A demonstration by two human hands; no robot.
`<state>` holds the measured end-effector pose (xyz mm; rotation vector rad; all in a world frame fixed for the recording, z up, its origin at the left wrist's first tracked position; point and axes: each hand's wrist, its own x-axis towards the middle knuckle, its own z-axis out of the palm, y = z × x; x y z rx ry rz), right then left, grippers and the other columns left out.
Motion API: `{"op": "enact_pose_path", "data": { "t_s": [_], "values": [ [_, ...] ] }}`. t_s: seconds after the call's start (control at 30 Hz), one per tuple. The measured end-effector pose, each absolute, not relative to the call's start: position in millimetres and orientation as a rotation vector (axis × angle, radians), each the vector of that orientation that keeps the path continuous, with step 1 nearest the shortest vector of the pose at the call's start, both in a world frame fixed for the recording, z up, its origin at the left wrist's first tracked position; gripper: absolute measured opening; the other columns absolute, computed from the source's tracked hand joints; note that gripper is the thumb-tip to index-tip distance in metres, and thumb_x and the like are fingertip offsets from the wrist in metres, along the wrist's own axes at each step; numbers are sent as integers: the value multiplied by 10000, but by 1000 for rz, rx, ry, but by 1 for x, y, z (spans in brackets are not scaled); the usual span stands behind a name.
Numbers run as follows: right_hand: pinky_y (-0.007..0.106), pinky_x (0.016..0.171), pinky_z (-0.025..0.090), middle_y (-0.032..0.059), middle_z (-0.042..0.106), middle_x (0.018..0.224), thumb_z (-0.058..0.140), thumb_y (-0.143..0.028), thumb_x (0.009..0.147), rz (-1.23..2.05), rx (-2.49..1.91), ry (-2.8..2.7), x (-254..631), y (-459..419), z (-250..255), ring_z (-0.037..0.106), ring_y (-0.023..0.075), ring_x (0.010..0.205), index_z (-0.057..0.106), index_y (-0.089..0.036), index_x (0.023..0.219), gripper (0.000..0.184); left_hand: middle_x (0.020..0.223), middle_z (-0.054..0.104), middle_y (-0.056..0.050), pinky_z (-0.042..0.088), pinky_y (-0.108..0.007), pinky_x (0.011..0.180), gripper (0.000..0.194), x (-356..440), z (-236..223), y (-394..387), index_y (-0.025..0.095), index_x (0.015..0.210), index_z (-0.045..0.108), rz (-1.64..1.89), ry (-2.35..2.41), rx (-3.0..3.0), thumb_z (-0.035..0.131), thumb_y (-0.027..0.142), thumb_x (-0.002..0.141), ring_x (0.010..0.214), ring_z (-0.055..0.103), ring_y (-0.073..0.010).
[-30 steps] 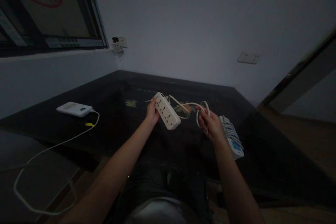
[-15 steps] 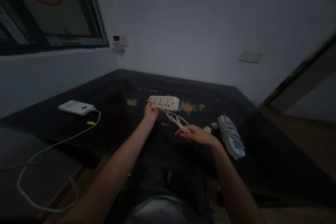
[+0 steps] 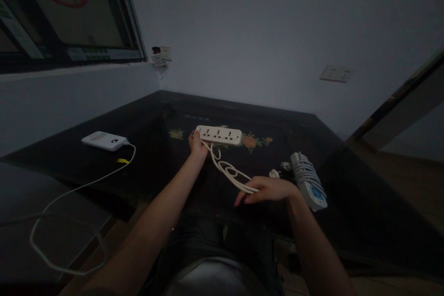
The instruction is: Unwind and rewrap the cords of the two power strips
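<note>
A white power strip with three sockets faces up over the dark table. My left hand grips its left end, thumb on top. From the strip runs a looped white power cord, and my right hand is closed round its strands nearer to me. Beside my right hand lies a white plug. Further right is a second power strip, with grey cord wound round it and a blue socket panel.
A white power bank with a cable plugged in sits on the table's left, a yellow tag by the cable. The cable hangs over the near left edge. Wall sockets are at the back right; a window is upper left.
My right hand has drawn the cord toward me and slightly right, so its loops stretch out longer. The held strip has tilted, showing more of its socket face.
</note>
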<state>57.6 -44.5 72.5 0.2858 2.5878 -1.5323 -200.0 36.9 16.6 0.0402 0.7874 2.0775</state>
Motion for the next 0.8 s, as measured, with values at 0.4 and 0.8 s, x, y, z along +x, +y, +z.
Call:
{"op": "enact_pose_path", "data": {
  "t_s": [0.4,0.8],
  "values": [
    [196,511,280,-14,537,634,604,-424,831,-1660,276,2823,83,-38,79,417,76,564,713,-133,1041,375,855,624,-14,546,-283,665,245,-159,8,26,221,1031,459,1946,982,386,562,121,833,692,636,-131],
    [181,373,237,-59,447,436,641,-383,769,-2190,1136,2961,85,-39,75,365,54,360,699,-134,867,274,638,578,9,467,-227,515,196,-164,-2,25,206,1001,567,1329,1207,784,574,142,816,502,550,-109]
  ]
}}
